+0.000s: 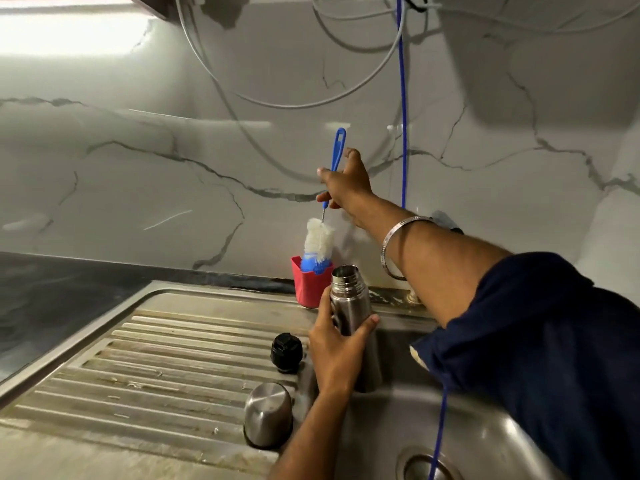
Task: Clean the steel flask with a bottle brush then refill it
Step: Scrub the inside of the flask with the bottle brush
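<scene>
Where the dark countertop (pixel 52 299) ends at the far left, a stainless-steel sink unit (pixel 145 289) begins, and its ribbed draining board (pixel 156 368) is streaked with dried residue. Behind both, a wall of grey-veined marble panels (pixel 138 168) is lit from the upper left, and grey cables (pixel 277 105) are looped across it. On the draining board, a steel cup lid (pixel 268 414) is set upside down near the front edge, and a black stopper (pixel 286 351) is placed just behind it. A red holder (pixel 310 287) is positioned at the back rim of the sink unit, and the blue tip of the bottle brush (pixel 320 242) is seated inside it. The steel flask (pixel 349 299) is held upright and uncapped just right of the holder, above the basin edge; the left hand (pixel 336 355) is wrapped around its body. The blue brush handle is pinched by the right hand (pixel 346 185), with the arm extended toward the wall. A metal bangle (pixel 393 247) is worn on the right wrist. A blue hose (pixel 402 133) is hung down the wall and is run to the drain (pixel 420 467) of the basin (pixel 485 427).
</scene>
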